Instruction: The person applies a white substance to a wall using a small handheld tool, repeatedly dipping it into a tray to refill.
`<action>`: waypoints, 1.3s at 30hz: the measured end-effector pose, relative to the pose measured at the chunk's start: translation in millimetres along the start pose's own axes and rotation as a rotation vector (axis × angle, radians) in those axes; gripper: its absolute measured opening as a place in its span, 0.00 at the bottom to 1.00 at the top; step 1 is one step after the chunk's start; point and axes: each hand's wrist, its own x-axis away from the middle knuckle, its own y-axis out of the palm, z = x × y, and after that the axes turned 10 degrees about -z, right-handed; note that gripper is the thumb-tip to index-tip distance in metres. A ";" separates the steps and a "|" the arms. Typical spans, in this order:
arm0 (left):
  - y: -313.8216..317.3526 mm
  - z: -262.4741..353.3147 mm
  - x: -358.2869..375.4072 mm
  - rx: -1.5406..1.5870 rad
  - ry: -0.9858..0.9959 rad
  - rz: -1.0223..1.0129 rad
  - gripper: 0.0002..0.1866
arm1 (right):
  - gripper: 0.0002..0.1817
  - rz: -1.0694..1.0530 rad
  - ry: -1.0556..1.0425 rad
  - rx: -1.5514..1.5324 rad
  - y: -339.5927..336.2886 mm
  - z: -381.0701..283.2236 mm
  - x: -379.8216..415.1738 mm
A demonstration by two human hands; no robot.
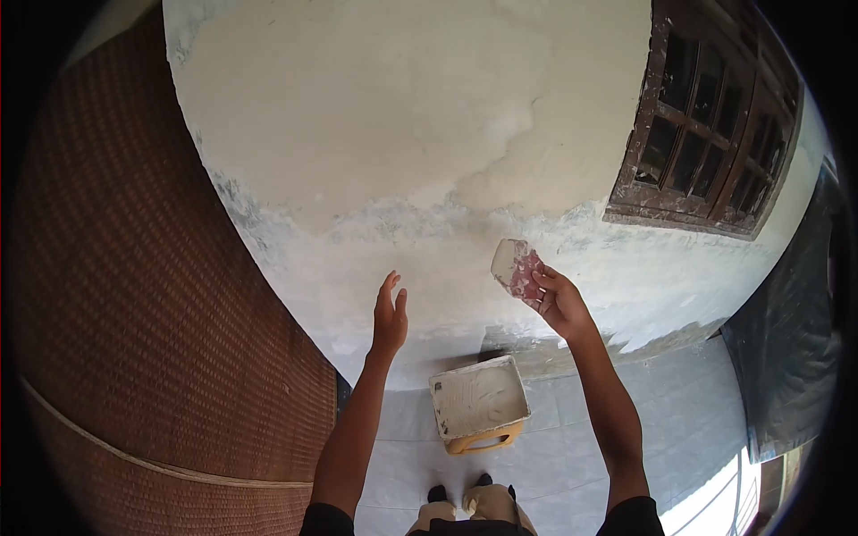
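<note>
My right hand (560, 308) grips a flat red putty scraper (527, 279) by its edge, thumb on the near face. Pale putty is smeared over the scraper's blade. It is held up in front of the wall (357, 116), whose upper part is cream and lower part a patchy white. To the left, my left hand (390, 317) is raised with nothing in it, thumb and fingers apart. Below and between the hands, a shallow tray (524, 393) of whitish putty rests on a yellow stool (483, 440).
A brown woven mat (170, 313) covers the left side, with a rope (161, 471) across it. A dark wooden window (706, 116) is at upper right. Black sheeting (786, 330) hangs on the right. Grey sheeting (572, 438) covers the floor around my feet.
</note>
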 end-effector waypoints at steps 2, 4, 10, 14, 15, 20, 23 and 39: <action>-9.5 29.7 -30.0 0.017 0.082 0.028 0.24 | 0.17 -0.002 -0.057 0.014 17.4 -24.9 -4.1; -18.6 61.1 -58.5 -0.024 0.147 0.021 0.24 | 0.17 -0.020 -0.115 0.036 37.9 -51.2 -9.4; -21.7 137.5 -131.7 -0.036 0.326 0.085 0.24 | 0.16 -0.048 -0.269 0.147 65.7 -130.7 -37.3; -28.4 187.8 -173.3 -0.141 0.416 0.121 0.24 | 0.16 -0.014 -0.434 0.318 87.0 -189.8 -59.2; -30.7 197.2 -182.4 -0.159 0.446 0.133 0.24 | 0.16 -0.012 -0.510 0.398 91.6 -202.2 -64.9; -41.6 234.8 -219.6 -0.246 0.525 0.173 0.24 | 0.18 0.029 -0.922 0.814 102.6 -241.4 -107.1; -43.8 250.2 -239.0 -0.293 0.598 0.183 0.25 | 0.16 0.180 -1.054 1.079 126.6 -248.3 -113.3; -66.0 266.3 -319.2 -0.540 0.970 0.367 0.27 | 0.31 0.458 -1.586 2.019 131.4 -225.2 -197.5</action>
